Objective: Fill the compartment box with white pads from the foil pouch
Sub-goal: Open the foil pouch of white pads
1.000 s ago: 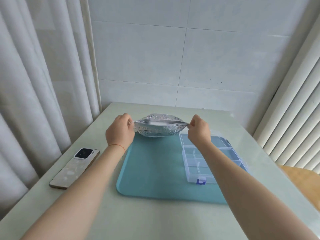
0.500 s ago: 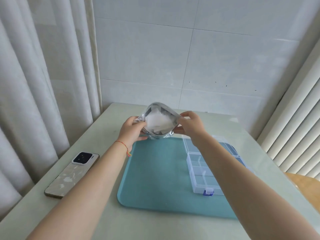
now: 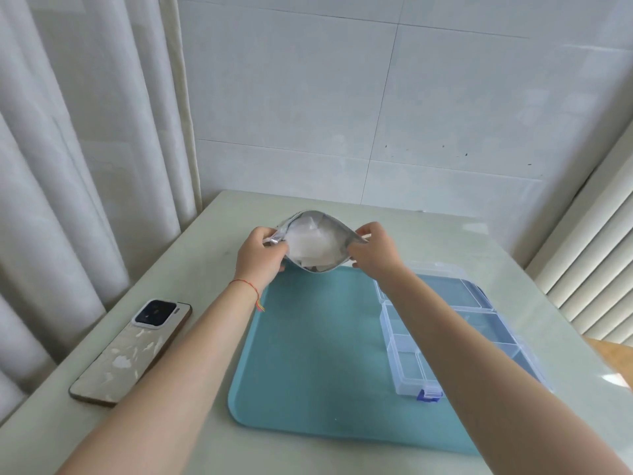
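A silver foil pouch (image 3: pixel 342 238) is held above the far edge of the teal mat (image 3: pixel 308 354), its mouth spread wide toward me. White pads (image 3: pixel 310 243) show inside it. My left hand (image 3: pixel 262 257) pinches the pouch's left edge and my right hand (image 3: pixel 375 252) pinches its right edge. The clear compartment box (image 3: pixel 407 365) lies open on the mat's right side, under my right forearm, with a blue latch at its near end. The compartments I can see hold nothing.
A phone (image 3: pixel 132 349) lies face down on the pale table (image 3: pixel 191 275) to the left of the mat. Curtains hang at the left, a tiled wall stands behind, and blinds run along the right. A wooden surface (image 3: pixel 613 358) shows past the table's right edge.
The pouch went from flat and stretched sideways to spread open at the mouth, showing the pads. Both hands came closer together and kept their hold on its edges.
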`<state>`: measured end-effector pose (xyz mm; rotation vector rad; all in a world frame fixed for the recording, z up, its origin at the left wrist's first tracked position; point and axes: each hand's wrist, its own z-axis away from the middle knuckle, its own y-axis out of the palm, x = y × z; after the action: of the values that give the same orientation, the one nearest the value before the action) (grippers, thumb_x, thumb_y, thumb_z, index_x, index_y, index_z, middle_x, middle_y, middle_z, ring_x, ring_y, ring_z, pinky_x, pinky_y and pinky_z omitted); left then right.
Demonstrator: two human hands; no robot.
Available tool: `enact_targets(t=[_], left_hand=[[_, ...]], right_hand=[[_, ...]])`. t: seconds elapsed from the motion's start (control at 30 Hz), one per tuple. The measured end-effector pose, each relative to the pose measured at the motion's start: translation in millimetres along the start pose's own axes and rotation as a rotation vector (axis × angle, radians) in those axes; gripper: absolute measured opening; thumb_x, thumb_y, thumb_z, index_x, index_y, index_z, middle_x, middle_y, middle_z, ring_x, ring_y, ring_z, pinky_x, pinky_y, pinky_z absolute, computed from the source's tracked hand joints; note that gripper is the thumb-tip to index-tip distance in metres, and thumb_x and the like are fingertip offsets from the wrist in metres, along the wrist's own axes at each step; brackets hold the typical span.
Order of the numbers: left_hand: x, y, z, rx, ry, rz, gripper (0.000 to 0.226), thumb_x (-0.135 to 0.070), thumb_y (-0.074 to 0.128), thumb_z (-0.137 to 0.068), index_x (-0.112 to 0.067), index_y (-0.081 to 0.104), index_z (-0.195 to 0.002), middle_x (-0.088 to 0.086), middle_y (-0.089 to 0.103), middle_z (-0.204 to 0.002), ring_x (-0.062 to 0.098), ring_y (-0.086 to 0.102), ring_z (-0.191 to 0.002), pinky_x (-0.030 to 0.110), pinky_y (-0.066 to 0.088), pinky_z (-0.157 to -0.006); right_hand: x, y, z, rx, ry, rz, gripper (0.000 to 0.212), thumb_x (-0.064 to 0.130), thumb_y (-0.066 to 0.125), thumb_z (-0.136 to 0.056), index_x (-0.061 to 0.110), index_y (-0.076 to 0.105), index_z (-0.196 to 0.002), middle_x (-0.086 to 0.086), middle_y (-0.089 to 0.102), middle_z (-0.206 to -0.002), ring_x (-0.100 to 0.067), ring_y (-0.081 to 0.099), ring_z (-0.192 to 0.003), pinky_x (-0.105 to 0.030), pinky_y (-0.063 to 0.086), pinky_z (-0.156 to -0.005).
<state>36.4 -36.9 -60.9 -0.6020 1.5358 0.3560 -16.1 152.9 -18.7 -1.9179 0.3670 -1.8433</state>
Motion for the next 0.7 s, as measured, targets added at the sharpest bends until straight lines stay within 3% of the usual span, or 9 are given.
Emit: enact_targets(t=[0.07, 0.13, 0.2, 0.3, 0.37, 0.53, 0.7], left_hand=[[-3.8, -1.7, 2.3, -0.035, 0.025, -0.051, 0.015, -0.015, 0.063, -0.081, -0.017, 0.060, -0.096, 0.004, 0.066, -0.095, 0.026, 0.069, -0.084, 0.039, 0.062, -0.066], [-7.3, -1.8, 4.7, -0.058, 0.040, -0.065, 0.014, -0.015, 0.062, -0.082, -0.016, 0.059, -0.096, 0.003, 0.064, -0.093, 0.029, 0.070, -0.084, 0.042, 0.062, -0.065], [-9.1, -0.7, 7.3, -0.080, 0.039, -0.069, 0.010, -0.016, 0.062, -0.084, -0.017, 0.059, -0.094, 0.000, 0.062, -0.088, 0.030, 0.070, -0.081, 0.045, 0.061, -0.067], [-9.7, 1.8, 9.8, -0.109, 0.035, -0.069, 0.006, -0.019, 0.061, -0.084, -0.021, 0.059, -0.090, -0.003, 0.062, -0.083, 0.026, 0.068, -0.071, 0.048, 0.060, -0.070], [-11.6, 3.8, 11.9, -0.105, 0.028, -0.066, 0.007, -0.019, 0.060, -0.085, -0.019, 0.060, -0.092, -0.003, 0.061, -0.082, 0.021, 0.064, -0.064, 0.048, 0.060, -0.071], [-15.2, 4.2, 15.2, -0.093, 0.019, -0.068, 0.010, -0.020, 0.060, -0.085, -0.019, 0.060, -0.095, -0.003, 0.062, -0.082, 0.021, 0.065, -0.064, 0.047, 0.060, -0.072], [-16.9, 2.5, 16.7, -0.071, 0.009, -0.063, 0.007, -0.019, 0.059, -0.085, -0.022, 0.058, -0.091, -0.001, 0.063, -0.085, 0.023, 0.066, -0.066, 0.046, 0.060, -0.071]], right_hand=[[2.2, -2.3, 2.2, -0.043, -0.030, 0.080, 0.030, 0.013, 0.053, -0.085, 0.014, 0.050, -0.115, -0.006, 0.048, -0.113, -0.024, 0.056, -0.086, -0.030, 0.048, -0.062], [3.3, -4.8, 5.7, -0.167, -0.126, 0.151, 0.030, 0.011, 0.054, -0.085, 0.013, 0.052, -0.114, -0.002, 0.040, -0.111, -0.021, 0.048, -0.096, -0.030, 0.044, -0.072], [6.9, -4.8, 10.8, -0.260, -0.260, 0.187, 0.023, 0.006, 0.052, -0.083, 0.011, 0.057, -0.105, -0.001, 0.049, -0.104, -0.021, 0.049, -0.095, -0.030, 0.044, -0.074], [14.3, 5.3, 17.8, -0.125, -0.381, 0.262, 0.023, 0.002, 0.049, -0.083, 0.012, 0.065, -0.097, -0.003, 0.063, -0.095, -0.022, 0.056, -0.084, -0.029, 0.044, -0.067], [14.5, 15.1, 20.1, -0.059, -0.424, 0.372, 0.023, 0.008, 0.052, -0.087, 0.015, 0.063, -0.106, -0.002, 0.062, -0.104, -0.020, 0.054, -0.089, -0.029, 0.041, -0.067], [11.2, 30.8, 14.8, -0.071, -0.446, 0.518, 0.039, 0.017, 0.060, -0.089, 0.017, 0.051, -0.127, -0.005, 0.055, -0.124, -0.025, 0.049, -0.114, -0.031, 0.040, -0.073], [13.1, 39.0, 11.3, -0.069, -0.433, 0.529, 0.040, 0.013, 0.059, -0.088, 0.015, 0.049, -0.127, -0.007, 0.059, -0.119, -0.029, 0.054, -0.108, -0.030, 0.036, -0.071]])
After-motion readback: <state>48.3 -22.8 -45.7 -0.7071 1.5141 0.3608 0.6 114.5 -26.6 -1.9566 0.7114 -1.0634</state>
